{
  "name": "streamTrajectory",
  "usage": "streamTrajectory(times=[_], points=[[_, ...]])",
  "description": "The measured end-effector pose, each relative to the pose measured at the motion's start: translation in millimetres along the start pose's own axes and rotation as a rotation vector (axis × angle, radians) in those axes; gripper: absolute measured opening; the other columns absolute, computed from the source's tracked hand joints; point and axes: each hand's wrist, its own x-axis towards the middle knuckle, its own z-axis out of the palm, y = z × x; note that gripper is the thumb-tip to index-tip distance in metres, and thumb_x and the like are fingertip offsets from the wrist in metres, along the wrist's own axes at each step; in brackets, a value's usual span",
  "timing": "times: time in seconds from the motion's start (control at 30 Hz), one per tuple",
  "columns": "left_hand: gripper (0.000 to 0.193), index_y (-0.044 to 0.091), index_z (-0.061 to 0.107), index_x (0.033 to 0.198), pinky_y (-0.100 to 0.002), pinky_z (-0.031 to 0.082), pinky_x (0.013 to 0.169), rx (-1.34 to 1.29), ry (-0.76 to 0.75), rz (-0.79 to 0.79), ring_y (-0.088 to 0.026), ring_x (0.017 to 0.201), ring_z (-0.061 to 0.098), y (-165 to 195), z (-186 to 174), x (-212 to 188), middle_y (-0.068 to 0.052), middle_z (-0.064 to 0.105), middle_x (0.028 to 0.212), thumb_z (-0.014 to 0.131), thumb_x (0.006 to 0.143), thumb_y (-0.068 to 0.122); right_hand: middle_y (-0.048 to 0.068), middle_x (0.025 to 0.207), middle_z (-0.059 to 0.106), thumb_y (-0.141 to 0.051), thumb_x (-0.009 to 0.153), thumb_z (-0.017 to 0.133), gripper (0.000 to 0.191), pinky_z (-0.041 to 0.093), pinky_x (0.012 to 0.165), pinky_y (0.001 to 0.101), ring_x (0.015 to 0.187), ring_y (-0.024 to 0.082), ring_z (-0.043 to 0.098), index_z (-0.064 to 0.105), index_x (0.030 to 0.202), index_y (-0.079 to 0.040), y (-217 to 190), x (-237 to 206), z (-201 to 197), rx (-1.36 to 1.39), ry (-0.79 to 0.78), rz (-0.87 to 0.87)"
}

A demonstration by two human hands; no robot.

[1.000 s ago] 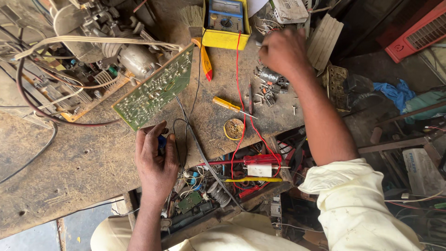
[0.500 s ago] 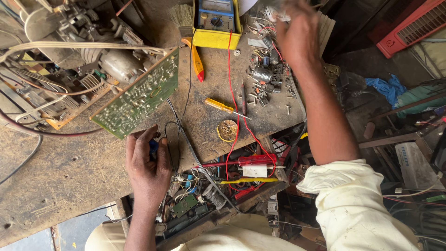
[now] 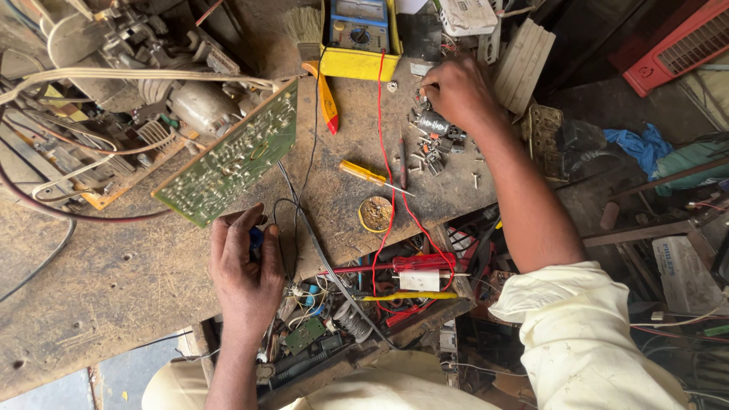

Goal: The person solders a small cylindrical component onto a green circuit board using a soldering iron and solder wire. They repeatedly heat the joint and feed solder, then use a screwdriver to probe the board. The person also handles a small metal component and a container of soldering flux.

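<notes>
My left hand (image 3: 244, 266) rests on the wooden workbench (image 3: 114, 281), closed around a small blue-handled tool (image 3: 256, 240), just below the tilted green circuit board (image 3: 231, 156). My right hand (image 3: 456, 91) reaches to the far side of the bench, fingers pinched among several small loose electronic parts (image 3: 434, 144) beside a yellow multimeter (image 3: 358, 34). What the fingers hold is too small to tell. A yellow-handled screwdriver (image 3: 363, 175) and a round tin of solder paste (image 3: 376, 214) lie between the hands.
A red test lead (image 3: 387, 137) runs from the meter to an open drawer (image 3: 380, 304) of wires and parts. An orange-handled tool (image 3: 327, 95) lies near the board. A dismantled chassis with cables (image 3: 114, 91) fills the far left. Clutter and a red grille (image 3: 683, 42) stand right.
My right hand has drawn back from the far edge and come down onto the loose parts. My left hand has stayed by the board with the blue tool.
</notes>
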Motion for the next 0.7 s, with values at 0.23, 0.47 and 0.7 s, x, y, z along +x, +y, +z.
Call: streamTrajectory(times=[0.23, 0.47, 0.7], points=[[0.03, 0.0, 0.066, 0.127, -0.031, 0.054, 0.079, 0.024, 0.006, 0.008, -0.023, 0.094, 0.065, 0.4, -0.1, 0.7, -0.014, 0.061, 0.112, 0.069, 0.096, -0.001, 0.006, 0.093, 0.078, -0.011, 0.086, 0.083, 0.004, 0.041, 0.101, 0.0545, 0.089, 0.024, 0.07, 0.082, 0.086, -0.015, -7.7, 4.4, 0.1, -0.044, -0.039, 0.021], [0.03, 0.0, 0.066, 0.126, -0.033, 0.055, 0.079, 0.015, -0.007, -0.023, -0.024, 0.093, 0.066, 2.4, -2.5, 0.9, -0.014, 0.061, 0.111, 0.068, 0.097, 0.0, 0.012, 0.091, 0.071, -0.006, 0.085, 0.081, 0.009, 0.048, 0.09, 0.0479, 0.093, 0.028, 0.068, 0.073, 0.087, -0.009, -9.4, -1.9, -2.8, 0.028, 0.236, -0.136], [0.028, -0.001, 0.066, 0.125, -0.036, 0.055, 0.083, 0.023, 0.0, 0.037, -0.026, 0.098, 0.066, 2.3, -3.3, 0.2, -0.015, 0.061, 0.114, 0.067, 0.097, -0.001, 0.01, 0.097, 0.076, 0.0, 0.098, 0.064, 0.014, 0.061, 0.062, 0.0263, 0.079, 0.014, 0.074, 0.065, 0.11, -0.006, -26.1, -35.3, -17.7, 0.931, 0.193, 0.373]])
